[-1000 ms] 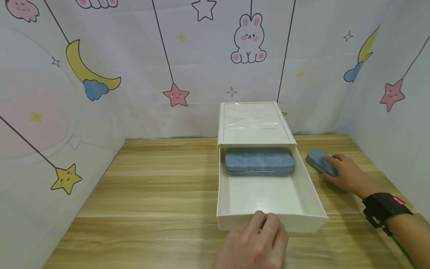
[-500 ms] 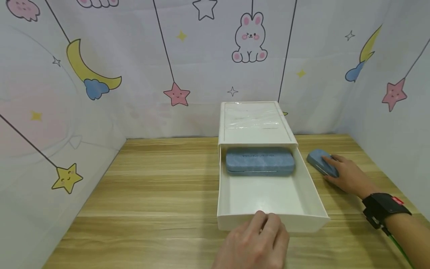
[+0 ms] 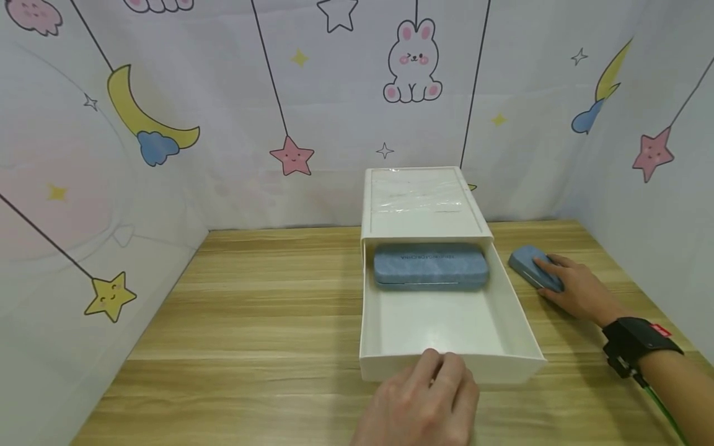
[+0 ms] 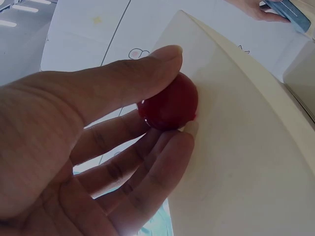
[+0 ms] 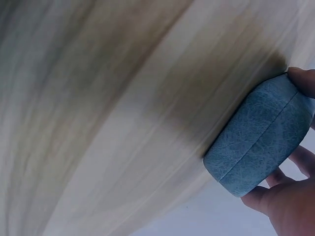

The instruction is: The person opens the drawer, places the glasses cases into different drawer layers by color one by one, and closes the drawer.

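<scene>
In the head view, a white drawer (image 3: 440, 325) is pulled out of its white box (image 3: 424, 201). A blue glasses case (image 3: 429, 267) lies across the drawer's back end. At the drawer front, my left hand (image 3: 421, 402) pinches a round red knob (image 4: 172, 104), seen in the left wrist view between thumb and fingers. To the right of the box, my right hand (image 3: 582, 291) grips a second blue glasses case (image 3: 527, 263) on the table. The right wrist view shows this case's textured end and seam, with the thumb and fingers on opposite sides.
A wood-grain table (image 3: 251, 310) bears everything. White cloth walls (image 3: 334, 80) with printed stars, a moon and a rabbit enclose its back and sides. A black wrist strap (image 3: 641, 347) with a green cable (image 3: 664, 409) sits on the right wrist.
</scene>
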`<state>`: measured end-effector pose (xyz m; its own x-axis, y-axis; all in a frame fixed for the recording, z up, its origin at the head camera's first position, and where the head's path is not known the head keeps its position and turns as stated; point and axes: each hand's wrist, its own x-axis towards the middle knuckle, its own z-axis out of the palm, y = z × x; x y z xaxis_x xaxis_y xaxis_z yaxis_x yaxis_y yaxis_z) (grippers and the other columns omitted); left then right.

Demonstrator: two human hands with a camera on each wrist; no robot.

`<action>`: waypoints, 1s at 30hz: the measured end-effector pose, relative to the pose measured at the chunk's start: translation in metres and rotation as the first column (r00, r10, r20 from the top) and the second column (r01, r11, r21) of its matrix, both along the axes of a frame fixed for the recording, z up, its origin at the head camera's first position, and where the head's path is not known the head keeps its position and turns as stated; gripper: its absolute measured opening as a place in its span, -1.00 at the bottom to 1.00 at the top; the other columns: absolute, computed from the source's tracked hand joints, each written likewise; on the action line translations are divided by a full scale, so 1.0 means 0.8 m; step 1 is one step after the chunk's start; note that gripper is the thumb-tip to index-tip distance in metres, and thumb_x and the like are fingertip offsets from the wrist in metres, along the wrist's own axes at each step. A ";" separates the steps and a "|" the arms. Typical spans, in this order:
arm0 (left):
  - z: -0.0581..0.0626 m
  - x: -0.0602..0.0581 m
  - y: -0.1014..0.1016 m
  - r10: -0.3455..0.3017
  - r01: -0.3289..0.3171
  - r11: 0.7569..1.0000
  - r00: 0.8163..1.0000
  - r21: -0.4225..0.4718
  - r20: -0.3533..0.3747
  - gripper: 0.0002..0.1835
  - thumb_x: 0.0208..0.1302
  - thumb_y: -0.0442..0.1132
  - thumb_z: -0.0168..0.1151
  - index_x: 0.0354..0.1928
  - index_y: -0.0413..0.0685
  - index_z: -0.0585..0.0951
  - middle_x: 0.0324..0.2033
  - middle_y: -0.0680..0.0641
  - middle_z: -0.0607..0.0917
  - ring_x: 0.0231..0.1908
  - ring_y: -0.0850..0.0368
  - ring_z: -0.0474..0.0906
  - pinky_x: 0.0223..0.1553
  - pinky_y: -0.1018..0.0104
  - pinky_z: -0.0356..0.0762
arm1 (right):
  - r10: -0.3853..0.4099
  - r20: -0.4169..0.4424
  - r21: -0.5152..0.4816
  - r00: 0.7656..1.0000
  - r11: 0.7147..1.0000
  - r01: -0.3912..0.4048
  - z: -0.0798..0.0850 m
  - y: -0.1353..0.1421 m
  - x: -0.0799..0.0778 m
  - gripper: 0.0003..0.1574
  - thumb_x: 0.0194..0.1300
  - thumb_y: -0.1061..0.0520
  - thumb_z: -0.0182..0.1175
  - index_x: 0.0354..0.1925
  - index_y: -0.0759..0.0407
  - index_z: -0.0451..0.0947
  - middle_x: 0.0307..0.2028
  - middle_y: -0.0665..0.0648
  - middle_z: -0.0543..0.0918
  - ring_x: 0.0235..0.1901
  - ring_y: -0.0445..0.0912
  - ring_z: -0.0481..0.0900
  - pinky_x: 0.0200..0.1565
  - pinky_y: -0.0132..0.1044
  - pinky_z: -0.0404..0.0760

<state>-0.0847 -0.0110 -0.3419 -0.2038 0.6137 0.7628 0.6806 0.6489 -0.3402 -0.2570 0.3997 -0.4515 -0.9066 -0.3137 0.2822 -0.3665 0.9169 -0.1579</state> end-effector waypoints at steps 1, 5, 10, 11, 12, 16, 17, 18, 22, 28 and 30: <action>0.000 0.000 0.000 0.000 0.000 1.000 1.000 0.001 0.000 -0.57 0.39 -0.47 -0.21 -0.35 -0.04 0.69 -0.40 0.05 0.57 -0.44 0.25 0.45 -0.57 0.57 0.45 | 0.002 -0.004 -0.004 1.000 1.000 -0.002 -0.001 0.000 0.000 -0.14 0.15 0.21 0.48 0.34 0.47 0.40 0.23 0.70 0.39 0.06 0.61 0.50 -0.02 0.35 0.55; 0.000 0.000 0.001 -0.003 0.003 1.000 1.000 0.011 -0.001 -0.57 0.39 -0.47 -0.21 -0.36 -0.04 0.68 -0.41 0.06 0.55 -0.45 0.26 0.43 -0.59 0.57 0.42 | 0.004 -0.008 -0.015 1.000 1.000 -0.005 -0.002 0.002 0.000 -0.15 0.15 0.22 0.48 0.34 0.45 0.41 0.23 0.70 0.39 0.06 0.61 0.50 -0.01 0.35 0.54; 0.000 -0.001 0.001 -0.006 0.006 1.000 1.000 0.020 -0.009 -0.57 0.39 -0.47 -0.21 -0.37 -0.04 0.68 -0.42 0.06 0.53 -0.46 0.26 0.41 -0.60 0.57 0.39 | -0.002 0.000 -0.017 1.000 1.000 0.002 -0.002 0.003 0.000 -0.17 0.16 0.22 0.46 0.34 0.44 0.41 0.24 0.68 0.39 0.08 0.60 0.49 0.01 0.37 0.53; 0.000 -0.001 0.001 -0.008 0.008 1.000 1.000 0.021 -0.007 -0.56 0.39 -0.47 -0.21 -0.37 -0.04 0.68 -0.43 0.06 0.53 -0.46 0.26 0.41 -0.60 0.58 0.39 | -0.002 0.001 -0.018 1.000 1.000 0.002 -0.002 0.003 0.000 -0.17 0.17 0.22 0.46 0.34 0.44 0.41 0.24 0.68 0.39 0.08 0.61 0.48 0.01 0.37 0.53; 0.000 -0.001 0.001 -0.009 0.010 1.000 1.000 0.019 -0.002 -0.56 0.39 -0.47 -0.22 -0.37 -0.04 0.68 -0.42 0.06 0.53 -0.46 0.26 0.41 -0.59 0.58 0.39 | 0.000 -0.005 -0.017 1.000 1.000 0.000 -0.002 0.003 0.000 -0.17 0.16 0.23 0.46 0.34 0.44 0.41 0.24 0.68 0.39 0.07 0.61 0.49 0.01 0.37 0.53; 0.001 -0.001 0.001 -0.013 0.013 1.000 1.000 0.018 0.003 -0.56 0.38 -0.47 -0.22 -0.37 -0.04 0.69 -0.42 0.06 0.54 -0.45 0.25 0.42 -0.57 0.58 0.41 | 0.022 -0.041 -0.020 0.999 1.000 -0.023 0.000 0.003 0.001 -0.17 0.12 0.26 0.48 0.32 0.45 0.43 0.22 0.68 0.41 0.06 0.61 0.50 -0.01 0.38 0.53; 0.001 0.000 0.000 -0.015 0.015 1.000 1.000 0.018 0.009 -0.56 0.38 -0.47 -0.22 -0.37 -0.04 0.69 -0.42 0.05 0.54 -0.45 0.25 0.42 -0.57 0.58 0.42 | 0.026 -0.052 -0.017 0.998 0.999 -0.027 0.001 0.004 0.001 -0.17 0.11 0.27 0.48 0.31 0.44 0.44 0.22 0.68 0.41 0.06 0.60 0.50 -0.01 0.37 0.53; 0.001 0.000 0.000 -0.015 0.015 1.000 1.000 0.018 0.007 -0.56 0.38 -0.47 -0.21 -0.36 -0.05 0.69 -0.42 0.05 0.54 -0.45 0.25 0.43 -0.57 0.58 0.42 | 0.031 -0.064 -0.017 0.997 0.999 -0.032 0.003 0.004 0.002 -0.17 0.10 0.27 0.49 0.31 0.44 0.45 0.22 0.68 0.41 0.05 0.60 0.50 -0.01 0.37 0.53; 0.002 0.000 0.000 -0.014 0.014 1.000 1.000 0.005 0.007 -0.56 0.39 -0.47 -0.21 -0.35 -0.05 0.69 -0.40 0.05 0.56 -0.44 0.25 0.44 -0.56 0.58 0.45 | 0.041 -0.089 -0.019 0.995 0.999 -0.043 0.009 0.005 0.005 -0.16 0.08 0.29 0.49 0.31 0.43 0.45 0.22 0.67 0.42 0.05 0.59 0.50 -0.03 0.37 0.53; 0.001 0.000 0.000 -0.005 0.005 1.000 1.000 -0.002 -0.002 -0.56 0.40 -0.47 -0.23 -0.35 -0.05 0.69 -0.40 0.05 0.56 -0.43 0.25 0.46 -0.51 0.58 0.49 | 0.055 -0.130 -0.017 0.990 0.998 -0.058 0.020 0.004 0.009 -0.13 0.02 0.31 0.51 0.31 0.40 0.47 0.20 0.67 0.44 0.04 0.59 0.51 -0.07 0.36 0.55; 0.001 0.000 0.000 -0.004 0.004 1.000 1.000 -0.004 -0.001 -0.55 0.40 -0.47 -0.23 -0.35 -0.05 0.69 -0.40 0.05 0.56 -0.43 0.25 0.46 -0.51 0.58 0.49 | 0.046 -0.129 -0.015 0.991 0.999 -0.049 0.024 0.003 0.010 -0.13 0.02 0.30 0.51 0.32 0.38 0.47 0.22 0.65 0.44 0.04 0.59 0.50 -0.08 0.36 0.55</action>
